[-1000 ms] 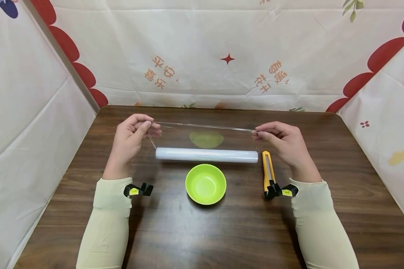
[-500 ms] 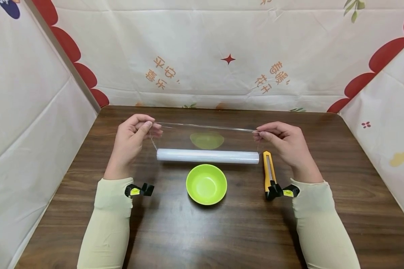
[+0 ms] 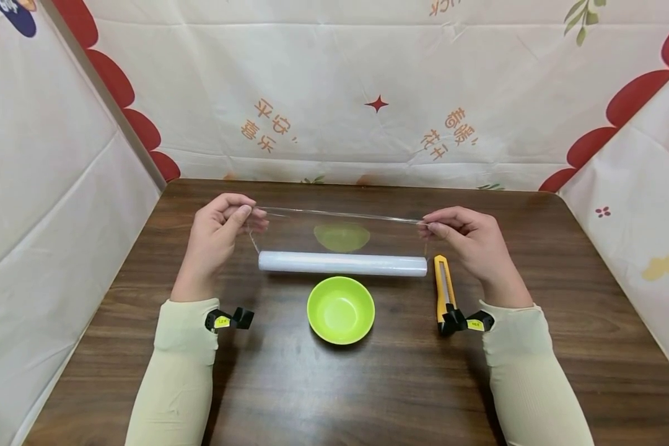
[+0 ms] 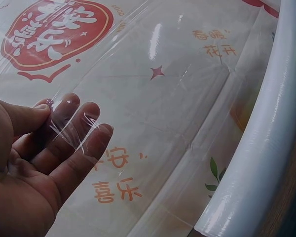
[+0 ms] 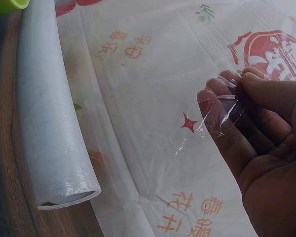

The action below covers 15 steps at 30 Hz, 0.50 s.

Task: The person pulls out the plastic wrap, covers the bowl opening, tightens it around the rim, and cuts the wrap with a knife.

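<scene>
A clear sheet of plastic wrap (image 3: 290, 232) runs up from a white roll of plastic wrap (image 3: 342, 263) and is stretched taut between both hands. My left hand (image 3: 217, 232) pinches one corner of its edge between thumb and index finger, and the film lies over the other fingers in the left wrist view. The opposite corner is pinched by my right hand (image 3: 463, 238). Just in front of the roll stands a green bowl (image 3: 341, 311). A green reflection of the bowl shows in the film. The roll's hollow end faces the right wrist camera.
A yellow utility knife (image 3: 443, 285) lies right of the roll, its lower end partly covered by the right wrist camera (image 3: 454, 319). Everything rests on a brown wooden table (image 3: 334, 396). Printed white cloth (image 3: 334, 74) walls in the back and both sides.
Both hands, the film, the roll and the bowl keep the same places relative to each other. The whole head view has shifted slightly.
</scene>
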Tool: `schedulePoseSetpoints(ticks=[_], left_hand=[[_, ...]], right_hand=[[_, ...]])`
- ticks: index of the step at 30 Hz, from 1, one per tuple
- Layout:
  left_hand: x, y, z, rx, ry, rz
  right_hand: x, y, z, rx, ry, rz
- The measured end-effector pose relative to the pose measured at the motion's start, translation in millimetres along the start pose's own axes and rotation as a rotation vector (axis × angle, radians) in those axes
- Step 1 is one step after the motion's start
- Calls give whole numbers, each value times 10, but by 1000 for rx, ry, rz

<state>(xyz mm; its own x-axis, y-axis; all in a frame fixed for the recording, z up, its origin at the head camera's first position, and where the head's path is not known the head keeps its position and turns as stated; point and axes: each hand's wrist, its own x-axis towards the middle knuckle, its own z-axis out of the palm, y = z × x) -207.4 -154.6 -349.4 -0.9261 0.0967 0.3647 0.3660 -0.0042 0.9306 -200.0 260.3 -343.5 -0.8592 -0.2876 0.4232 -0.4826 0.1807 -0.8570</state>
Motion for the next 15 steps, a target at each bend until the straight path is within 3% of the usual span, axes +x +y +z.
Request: schedulePoseSetpoints(ticks=[15], left_hand=[[-2, 4, -4, -14, -3, 7]], right_hand=[[-5, -8, 6, 11, -8, -9]])
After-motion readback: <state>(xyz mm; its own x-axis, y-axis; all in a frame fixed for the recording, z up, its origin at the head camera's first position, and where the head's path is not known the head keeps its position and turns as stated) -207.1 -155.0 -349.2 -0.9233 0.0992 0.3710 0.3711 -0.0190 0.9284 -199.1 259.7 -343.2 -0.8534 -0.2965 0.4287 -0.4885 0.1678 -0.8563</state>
